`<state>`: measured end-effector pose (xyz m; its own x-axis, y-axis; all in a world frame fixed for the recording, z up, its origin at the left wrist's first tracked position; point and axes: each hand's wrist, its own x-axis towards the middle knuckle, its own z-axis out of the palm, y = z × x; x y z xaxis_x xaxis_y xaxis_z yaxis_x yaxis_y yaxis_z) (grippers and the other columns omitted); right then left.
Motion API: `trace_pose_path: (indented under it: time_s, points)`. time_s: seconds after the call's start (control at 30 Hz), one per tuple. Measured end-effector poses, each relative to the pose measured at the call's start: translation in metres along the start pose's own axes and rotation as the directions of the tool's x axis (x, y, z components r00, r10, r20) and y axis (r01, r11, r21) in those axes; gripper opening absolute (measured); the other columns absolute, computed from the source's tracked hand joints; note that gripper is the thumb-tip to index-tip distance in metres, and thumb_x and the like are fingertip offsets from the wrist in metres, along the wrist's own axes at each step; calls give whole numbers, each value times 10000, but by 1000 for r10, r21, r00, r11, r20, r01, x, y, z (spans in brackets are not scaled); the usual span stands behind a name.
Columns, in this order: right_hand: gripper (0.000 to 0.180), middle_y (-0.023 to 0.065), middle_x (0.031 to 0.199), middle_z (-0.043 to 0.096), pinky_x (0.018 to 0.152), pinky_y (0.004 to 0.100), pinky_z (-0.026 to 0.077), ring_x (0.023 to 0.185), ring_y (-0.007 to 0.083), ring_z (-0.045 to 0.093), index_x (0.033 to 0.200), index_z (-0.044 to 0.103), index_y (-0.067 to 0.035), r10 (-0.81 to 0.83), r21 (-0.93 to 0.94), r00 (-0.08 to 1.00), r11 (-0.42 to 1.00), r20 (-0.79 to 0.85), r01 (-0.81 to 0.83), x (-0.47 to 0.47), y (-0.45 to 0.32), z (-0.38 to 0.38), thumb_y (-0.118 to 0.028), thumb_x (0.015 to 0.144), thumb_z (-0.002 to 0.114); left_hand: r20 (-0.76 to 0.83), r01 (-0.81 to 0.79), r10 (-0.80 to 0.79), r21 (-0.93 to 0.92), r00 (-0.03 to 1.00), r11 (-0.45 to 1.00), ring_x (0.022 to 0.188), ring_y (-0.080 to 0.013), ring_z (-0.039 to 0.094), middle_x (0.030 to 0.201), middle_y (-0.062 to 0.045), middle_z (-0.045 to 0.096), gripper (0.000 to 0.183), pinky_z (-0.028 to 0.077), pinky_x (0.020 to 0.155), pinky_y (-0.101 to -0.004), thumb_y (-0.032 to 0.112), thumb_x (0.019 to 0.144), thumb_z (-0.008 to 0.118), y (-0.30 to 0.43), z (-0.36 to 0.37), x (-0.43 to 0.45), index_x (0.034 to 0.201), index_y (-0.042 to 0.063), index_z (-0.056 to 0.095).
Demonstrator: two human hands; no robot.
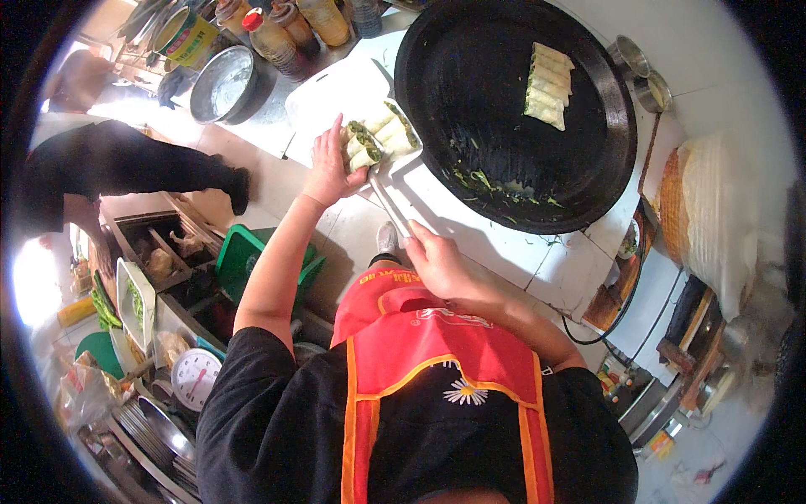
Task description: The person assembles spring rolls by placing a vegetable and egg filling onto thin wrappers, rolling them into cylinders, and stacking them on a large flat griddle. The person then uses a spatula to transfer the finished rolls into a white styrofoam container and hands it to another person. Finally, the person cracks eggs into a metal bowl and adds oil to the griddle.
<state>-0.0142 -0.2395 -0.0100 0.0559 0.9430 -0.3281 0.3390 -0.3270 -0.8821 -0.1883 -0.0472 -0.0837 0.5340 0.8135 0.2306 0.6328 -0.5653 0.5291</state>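
Before me a white takeaway box [408, 160] stands with its lid [327, 88] raised. Two groups of flatbread rolls with green filling [391, 131] lie in it. My left hand [330, 160] is around the nearer rolls [363, 151], fingers along their left side and thumb at the near end. My right hand [434, 257] grips the handle of a flat metal spatula [391, 205], whose tip reaches under or beside these rolls; the blade is mostly hidden. To the right, more rolls [549, 87] rest joined in a row on a large round black griddle pan [466, 120].
Sauce bottles [277, 41] and a metal bowl [223, 85] stand at the back left. Metal cups [630, 57] sit beside the pan. A plastic-covered round basket [705, 208] is at right. Lower left are a green bin [242, 258] and dial scale [196, 378]. Another person [126, 160] is at left.
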Motion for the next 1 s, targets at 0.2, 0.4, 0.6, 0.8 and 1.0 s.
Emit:
trace_pose_path:
  time_s: [0.2, 0.4, 0.6, 0.8, 1.0]
  points:
    - [365, 213, 628, 567, 544, 371, 466, 561, 267, 627, 1221, 526, 10, -131, -214, 972, 973, -194, 88, 3, -9, -25, -175, 907, 545, 14, -56, 55, 95, 998, 994, 1073, -364, 427, 1201, -198, 447, 1011, 306, 981, -472, 305, 633, 708, 7, 0, 2, 1437, 9, 170]
    - [390, 180, 810, 606, 634, 408, 493, 720, 284, 617, 1271, 521, -92, -113, -578, 870, 787, -479, -216, -2, 39, -71, -174, 894, 572, -21, -152, 154, 81, 988, 985, 1177, -382, 399, 1280, -203, 418, 1006, 285, 1008, -489, 429, 594, 778, 4, -5, 6, 1372, 3, 306]
    - [389, 199, 900, 572, 676, 453, 501, 789, 359, 602, 1233, 554, -133, -2, -805, 886, 420, -463, -420, 7, 106, -94, -118, 845, 574, -268, 521, -688, -487, 675, 701, 1027, -305, 508, 1143, -190, 512, 762, 430, 884, -413, 371, 787, 721, -32, -11, -3, 1307, -44, 350]
    - [363, 135, 896, 571, 793, 406, 485, 864, 280, 594, 1211, 533, 6, 81, -341, 948, 921, -307, -189, 46, 79, -50, -89, 862, 553, 564, 516, -664, -802, 491, -301, 781, -235, 599, 896, -116, 621, 473, 499, 666, -371, 314, 812, 707, -59, 6, 19, 1072, -59, 576]
    - [137, 88, 929, 575, 912, 437, 474, 897, 221, 591, 993, 553, -12, 181, 820, 980, 547, 85, -172, 113, 60, 27, -57, 868, 524, 500, 510, -669, -835, 550, -204, 864, -223, 609, 992, -119, 639, 313, 489, 783, -360, 153, 877, 595, -48, 15, 22, 1139, -18, 568]
